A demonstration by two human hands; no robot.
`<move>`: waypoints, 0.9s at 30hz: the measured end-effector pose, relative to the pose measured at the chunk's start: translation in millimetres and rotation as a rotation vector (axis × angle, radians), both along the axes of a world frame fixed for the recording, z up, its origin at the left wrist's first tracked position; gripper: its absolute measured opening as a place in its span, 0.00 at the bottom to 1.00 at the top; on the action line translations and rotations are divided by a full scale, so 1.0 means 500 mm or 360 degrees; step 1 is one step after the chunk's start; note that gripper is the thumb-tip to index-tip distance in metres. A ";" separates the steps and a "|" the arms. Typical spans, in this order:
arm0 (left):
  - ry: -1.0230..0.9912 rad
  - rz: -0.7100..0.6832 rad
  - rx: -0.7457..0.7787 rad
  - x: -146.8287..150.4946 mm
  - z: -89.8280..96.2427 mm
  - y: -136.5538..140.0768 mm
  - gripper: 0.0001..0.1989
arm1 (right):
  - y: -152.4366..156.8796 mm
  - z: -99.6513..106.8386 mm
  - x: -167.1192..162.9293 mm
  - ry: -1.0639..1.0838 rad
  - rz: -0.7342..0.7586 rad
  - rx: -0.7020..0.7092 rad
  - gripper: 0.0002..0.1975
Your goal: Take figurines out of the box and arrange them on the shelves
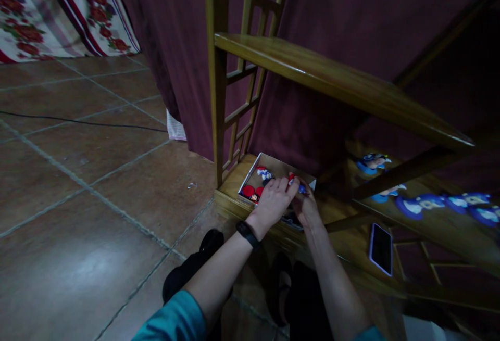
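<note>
An open cardboard box (250, 177) sits on the low wooden shelf, holding several small painted figurines (250, 191) in red, blue and white. My left hand (275, 195), with a black band on its wrist, reaches over the box with its fingers curled downward. What lies under those fingers is hidden. Close beside it, my right hand (307, 206) grips a small red and blue figurine (301, 189) above the box's right side. The fingertips of both hands meet near this figurine, and part of it is covered.
A wooden rack's upper shelf (332, 78) juts out above my hands, beside its upright post (219, 122). To the right lie a phone (380, 249) and several blue and white figurines (420, 204). A dark cable (86, 121) crosses the tiled floor.
</note>
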State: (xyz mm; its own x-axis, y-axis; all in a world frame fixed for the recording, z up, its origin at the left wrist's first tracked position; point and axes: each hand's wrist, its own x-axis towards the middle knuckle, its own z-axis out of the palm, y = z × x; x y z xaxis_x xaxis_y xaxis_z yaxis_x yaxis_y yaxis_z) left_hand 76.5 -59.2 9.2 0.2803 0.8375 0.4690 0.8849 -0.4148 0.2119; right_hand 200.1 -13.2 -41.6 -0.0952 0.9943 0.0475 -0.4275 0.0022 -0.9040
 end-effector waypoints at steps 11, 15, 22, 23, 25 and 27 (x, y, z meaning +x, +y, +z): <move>-0.0151 -0.0060 -0.0074 0.007 -0.003 -0.003 0.15 | 0.004 -0.011 0.010 -0.0039 -0.0017 -0.0002 0.20; -0.0834 -0.0004 -0.0255 0.008 -0.032 0.023 0.13 | 0.005 -0.013 0.008 -0.0164 -0.0058 0.0001 0.18; -0.2717 0.0001 -0.1116 -0.005 -0.082 0.075 0.09 | 0.001 -0.006 -0.011 -0.0228 -0.0020 -0.0085 0.16; -0.2832 -0.0016 -0.1202 -0.008 -0.084 0.075 0.11 | 0.001 -0.004 -0.012 -0.0195 -0.0004 -0.0101 0.15; -0.2953 -0.0036 -0.1336 -0.015 -0.085 0.073 0.12 | 0.001 -0.002 -0.010 -0.0144 0.0024 -0.0130 0.14; -0.3015 -0.0029 -0.1457 -0.021 -0.084 0.072 0.12 | 0.001 0.000 -0.007 -0.0148 0.0037 -0.0144 0.13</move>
State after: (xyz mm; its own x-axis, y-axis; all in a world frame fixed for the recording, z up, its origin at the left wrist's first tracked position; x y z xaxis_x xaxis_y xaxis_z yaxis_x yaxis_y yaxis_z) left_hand 66.0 -23.0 -32.9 0.0776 0.9431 -0.3234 -0.6084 0.3018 0.7340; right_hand 196.6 -12.6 -41.5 -0.1183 0.9916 -0.0527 -0.3410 -0.0904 -0.9357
